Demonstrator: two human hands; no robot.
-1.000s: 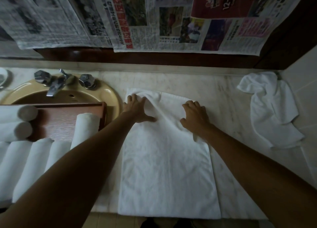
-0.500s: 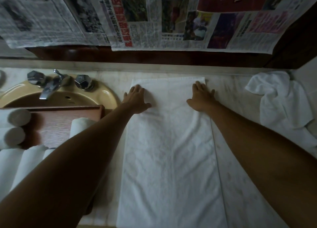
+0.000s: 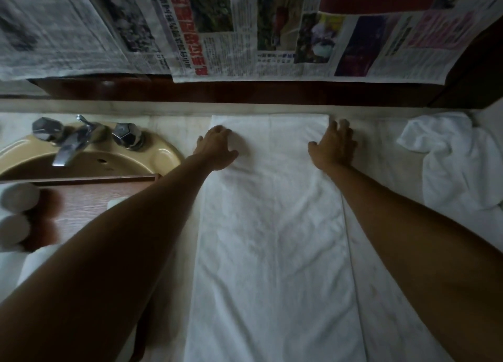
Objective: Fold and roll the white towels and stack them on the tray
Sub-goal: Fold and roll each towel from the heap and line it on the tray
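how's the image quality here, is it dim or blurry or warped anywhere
Head view: dim overall, no glare; wide-angle warp bows the counter edge; newspaper text is soft; both forearms darken toward the frame's bottom corners; left hand and right hand on the folded towel stay fairly sharp.

Dim light; newspapers (image 3: 245,29) above marble counter (image 3: 177,125), sink (image 3: 114,161).

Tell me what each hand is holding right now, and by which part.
Nothing is gripped. The left hand rests on the folded white towel near its far left corner; the right hand lies flat at its far right edge.
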